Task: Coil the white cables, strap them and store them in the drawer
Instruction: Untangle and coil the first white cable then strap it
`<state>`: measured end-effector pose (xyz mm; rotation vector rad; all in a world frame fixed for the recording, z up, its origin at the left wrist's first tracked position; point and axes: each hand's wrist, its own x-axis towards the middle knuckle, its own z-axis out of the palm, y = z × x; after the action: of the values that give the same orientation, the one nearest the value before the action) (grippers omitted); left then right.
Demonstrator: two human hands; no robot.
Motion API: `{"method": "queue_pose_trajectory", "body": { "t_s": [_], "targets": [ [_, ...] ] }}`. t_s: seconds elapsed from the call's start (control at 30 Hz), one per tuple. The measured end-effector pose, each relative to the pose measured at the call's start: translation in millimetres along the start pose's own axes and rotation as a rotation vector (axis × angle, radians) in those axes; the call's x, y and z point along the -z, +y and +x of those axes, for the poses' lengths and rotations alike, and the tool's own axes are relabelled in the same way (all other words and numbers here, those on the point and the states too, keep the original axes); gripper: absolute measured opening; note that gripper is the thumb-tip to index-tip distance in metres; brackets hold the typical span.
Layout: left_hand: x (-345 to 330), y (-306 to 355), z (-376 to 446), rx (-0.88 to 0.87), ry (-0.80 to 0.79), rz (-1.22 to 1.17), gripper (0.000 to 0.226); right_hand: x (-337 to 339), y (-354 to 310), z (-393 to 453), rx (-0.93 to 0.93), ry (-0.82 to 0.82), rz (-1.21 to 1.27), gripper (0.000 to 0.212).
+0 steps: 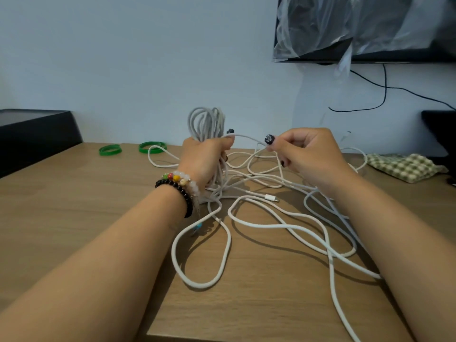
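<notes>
1. A black open-topped box (34,124) sits at the far left edge of the wooden desk (74,193); its inside is hidden from this angle, so what it holds cannot be told.
2. Two green rubber bands (110,149) lie flat near the desk's back edge, just apart from each other, the right one partly overlapped by a loop of cable.
3. The left hand (204,161), with beaded bracelets (179,182) on its wrist, is wrapped around a bundle of coiled white cable (206,122) held upright above the middle of the desk, loops standing above the fist.
4. A strand runs from that fist across to the right hand (308,154), which pinches it between thumb and forefinger; the other fingers are curled.
5. The rest of the loose white cables (283,225) sprawl in tangled loops over the desk's middle and right, reaching toward its front edge; a white plug end (271,198) lies among them.
6. A green-and-cream checked cloth (404,167) lies near the right back corner.
7. On the wall above right hangs a black screen (365,28) covered in clear plastic film, with thin black wires (385,90) trailing below.
</notes>
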<state>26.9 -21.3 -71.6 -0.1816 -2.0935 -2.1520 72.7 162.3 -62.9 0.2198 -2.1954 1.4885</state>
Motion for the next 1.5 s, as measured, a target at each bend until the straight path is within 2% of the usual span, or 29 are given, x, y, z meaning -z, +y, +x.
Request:
{"method": "queue_pose_trajectory", "body": {
  "t_s": [0.1, 0.27, 0.37, 0.57, 0.67, 0.83, 0.93, 1.03, 1.1, 1.23, 1.33, 1.4, 1.5],
  "targets": [
    [0.3, 0.0, 2.6, 0.090, 0.063, -0.110, 0.024, -1.0, 2.5, 0.5, 0.005, -0.033, -0.047, 0.017],
    [1.9, -1.2, 5.1, 0.086, 0.104, -0.187, 0.017, -1.5, 4.5, 0.8, 0.084, -0.039, -0.133, 0.020],
    [2.1, -1.2, 3.6, 0.085, 0.000, -0.215, 0.015, -3.8, 9.1, 0.0, 0.137, 0.008, -0.194, 0.024],
    [-3.6, 4.1, -9.4, 0.171, -0.380, -0.422, 0.020, -5.8, 14.1, 1.0, 0.148, 0.082, -0.203, 0.022],
    [-4.7, 5.6, -11.6, 0.156, -0.402, -0.481, 0.014, -9.5, 14.0, -0.3, 0.167, 0.082, -0.196, 0.022],
    [-3.0, 4.9, -11.9, 0.181, -0.476, -0.630, 0.039, -20.1, 10.8, -9.6, 0.169, -0.038, -0.184, 0.024],
    [-3.1, 3.4, -10.3, 0.186, -0.408, -0.658, 0.025, -26.5, 7.6, -17.8, 0.131, -0.060, -0.178, 0.024],
    [-2.4, 1.0, -7.2, 0.202, -0.285, -0.620, 0.018, -18.4, -3.4, -19.8, 0.111, -0.069, -0.346, 0.017],
    [-1.6, -0.3, -6.1, 0.205, -0.258, -0.593, 0.016, -3.6, -14.0, -22.5, 0.126, -0.036, -0.497, 0.020],
    [-4.6, -3.0, -7.4, 0.214, -0.314, -0.524, 0.017, 30.0, -31.1, -42.4, 0.086, 0.021, -0.891, 0.041],
    [-7.9, -7.0, -9.1, 0.205, -0.367, -0.447, 0.017, 43.9, -33.5, -62.2, -0.085, -0.071, -1.272, 0.061],
    [-9.2, -9.6, -10.0, 0.201, -0.383, -0.421, 0.018, 45.8, -31.4, -72.6, -0.223, -0.182, -1.375, 0.053],
    [-9.8, -10.1, -11.8, 0.206, -0.387, -0.420, 0.019, 43.6, -23.6, -77.1, -0.312, -0.320, -1.320, 0.028]
  ]
}}
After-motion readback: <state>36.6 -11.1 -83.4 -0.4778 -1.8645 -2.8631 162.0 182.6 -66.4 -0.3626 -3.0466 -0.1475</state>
